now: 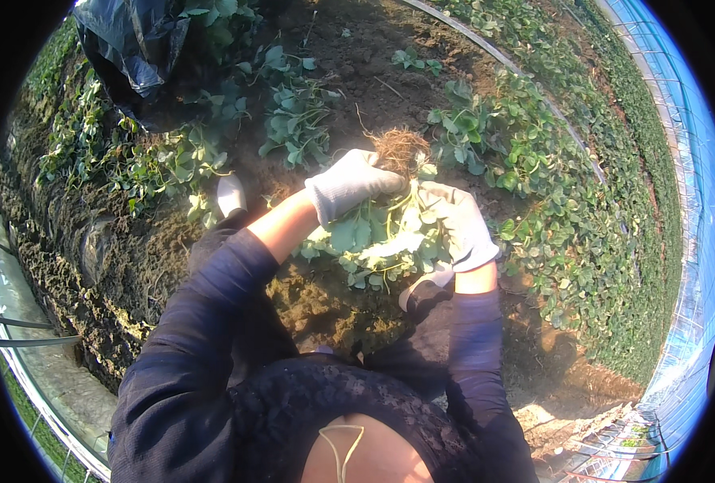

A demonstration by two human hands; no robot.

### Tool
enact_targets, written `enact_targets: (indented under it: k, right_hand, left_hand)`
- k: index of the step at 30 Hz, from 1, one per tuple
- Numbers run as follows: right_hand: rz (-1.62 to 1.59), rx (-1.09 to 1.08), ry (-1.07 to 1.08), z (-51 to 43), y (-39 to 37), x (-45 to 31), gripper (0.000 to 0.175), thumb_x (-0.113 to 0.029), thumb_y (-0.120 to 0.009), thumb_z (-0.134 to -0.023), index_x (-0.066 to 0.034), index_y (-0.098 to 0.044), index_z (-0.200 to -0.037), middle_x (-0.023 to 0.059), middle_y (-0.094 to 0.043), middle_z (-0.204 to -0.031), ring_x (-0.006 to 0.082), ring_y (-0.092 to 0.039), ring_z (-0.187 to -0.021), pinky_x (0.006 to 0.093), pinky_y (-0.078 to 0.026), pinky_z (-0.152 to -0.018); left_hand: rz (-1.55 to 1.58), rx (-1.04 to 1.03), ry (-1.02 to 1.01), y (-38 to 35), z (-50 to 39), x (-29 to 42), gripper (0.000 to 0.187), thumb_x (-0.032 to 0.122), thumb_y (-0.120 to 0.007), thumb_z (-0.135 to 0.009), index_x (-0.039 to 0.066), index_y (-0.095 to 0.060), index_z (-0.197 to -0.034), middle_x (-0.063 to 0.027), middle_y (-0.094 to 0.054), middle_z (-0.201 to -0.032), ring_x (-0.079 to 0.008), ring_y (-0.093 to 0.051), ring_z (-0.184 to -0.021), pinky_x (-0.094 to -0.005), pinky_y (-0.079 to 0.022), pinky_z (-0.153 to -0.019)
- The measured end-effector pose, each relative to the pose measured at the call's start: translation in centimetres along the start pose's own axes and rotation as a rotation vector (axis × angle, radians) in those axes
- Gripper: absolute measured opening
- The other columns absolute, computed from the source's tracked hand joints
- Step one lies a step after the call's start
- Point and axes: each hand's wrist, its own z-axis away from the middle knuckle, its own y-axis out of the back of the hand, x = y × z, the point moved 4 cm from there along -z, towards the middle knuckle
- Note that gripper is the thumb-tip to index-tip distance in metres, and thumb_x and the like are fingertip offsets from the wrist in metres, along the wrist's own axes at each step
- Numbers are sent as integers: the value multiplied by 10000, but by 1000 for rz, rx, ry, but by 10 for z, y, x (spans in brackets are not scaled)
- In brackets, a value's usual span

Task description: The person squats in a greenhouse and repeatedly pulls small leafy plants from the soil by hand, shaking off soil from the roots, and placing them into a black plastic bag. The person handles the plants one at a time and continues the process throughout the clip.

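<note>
In a pale knit work glove, my left hand grips a bunch of uprooted strawberry plants near the crowns. Brown bare roots stick up above that hand, while the green leaves hang below it. From the other side my right hand, gloved too, has its fingers closed at the stems. Its fingertips are partly hidden by leaves and bright glare. The bunch is held off the soil, in front of my knees.
A black plastic bag stands at the upper left. Loose strawberry plants lie on the bare soil ahead. Dense plant rows fill the right, crossed by a pale strip. Blue sheeting borders the far right.
</note>
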Motion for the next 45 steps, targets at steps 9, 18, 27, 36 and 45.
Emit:
enact_targets:
  k: [9,18,27,36,45]
  right_hand:
    - [402,45,69,-1,1,3,193,-66,-655,-986,44,-717,-1132,31,-740,-967,94,-670,-850,239,-542,-777]
    - [653,0,103,-3,6,0,218,-53,-613,-968,44,-713,-1136,56,-756,-1031,99,-687,-884,234,-539,-778]
    - [314,-44,68,3,-4,1,211,-141,-706,-946,29,-738,-1068,-32,-703,-915,66,-606,-832,229,-482,-767]
    - [833,202,234,1,4,-1,276,-246,-676,-999,-1,-745,-1107,18,-734,-861,65,-614,-786,266,-498,-726]
    - [1406,279,647,1,-24,0,154,-208,-690,-887,-61,-725,-919,115,-716,-808,310,-686,-763,405,-531,-751]
  left_hand:
    - [-980,325,-305,12,0,15,294,292,-729,-833,31,-740,-967,-144,-711,-915,-293,-710,-896,-427,-556,-801]
    - [-149,-224,-93,5,-1,10,190,92,-749,-881,47,-729,-1065,16,-717,-853,-49,-626,-716,-262,-537,-628]
    - [15,59,-17,12,-3,5,276,172,-806,-856,14,-738,-1072,-55,-742,-956,-102,-661,-835,-275,-525,-758]
    - [-16,195,16,44,-9,-3,292,282,-709,-920,-1,-737,-987,-65,-723,-893,-135,-654,-773,-283,-528,-727]
    - [-66,-64,221,1,-11,-33,317,314,-723,-963,36,-734,-1115,-27,-751,-986,-91,-680,-831,-269,-551,-741]
